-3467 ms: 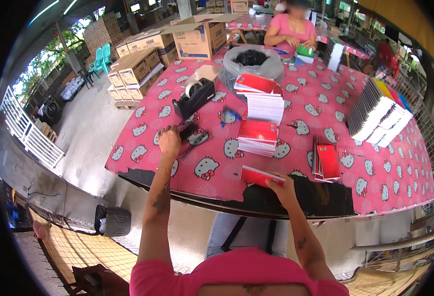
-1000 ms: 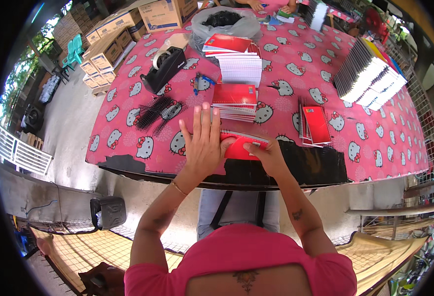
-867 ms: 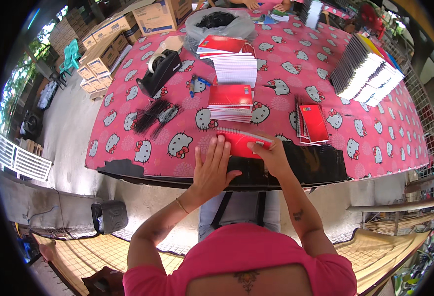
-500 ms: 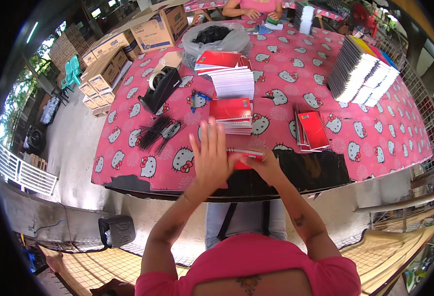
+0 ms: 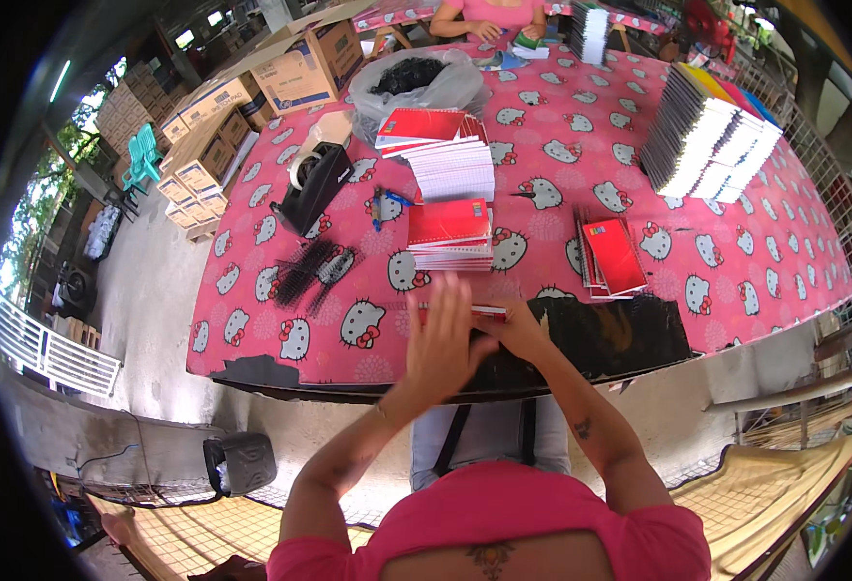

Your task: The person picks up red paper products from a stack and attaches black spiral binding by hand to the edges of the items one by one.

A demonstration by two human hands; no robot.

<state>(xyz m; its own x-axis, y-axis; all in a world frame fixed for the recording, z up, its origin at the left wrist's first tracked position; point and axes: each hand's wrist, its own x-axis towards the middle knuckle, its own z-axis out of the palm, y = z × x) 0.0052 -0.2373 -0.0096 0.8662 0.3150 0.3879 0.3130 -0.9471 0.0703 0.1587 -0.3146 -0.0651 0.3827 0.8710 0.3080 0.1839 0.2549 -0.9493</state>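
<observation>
At the table's near edge a small red notebook stands nearly edge-on between my hands. My right hand grips its right end, fingers closed round it. Flat and with fingers stretched, my left hand is against or just in front of the notebook's left part, slightly blurred and covering much of it. Right beyond them lies a short stack of red-covered notebooks, and behind that a taller pile of loose-leaf pads. Several red notebooks with black spirals lie to the right.
Loose black spiral coils, a black tape dispenser and blue pens lie on the left. A plastic bag of black material stands behind. Tall notebook stacks stand far right. Across the table a person handles something green.
My left hand has come down and slightly right, toward the notebook. The notebook now shows mostly its edge instead of its red cover. The view has shifted slightly.
</observation>
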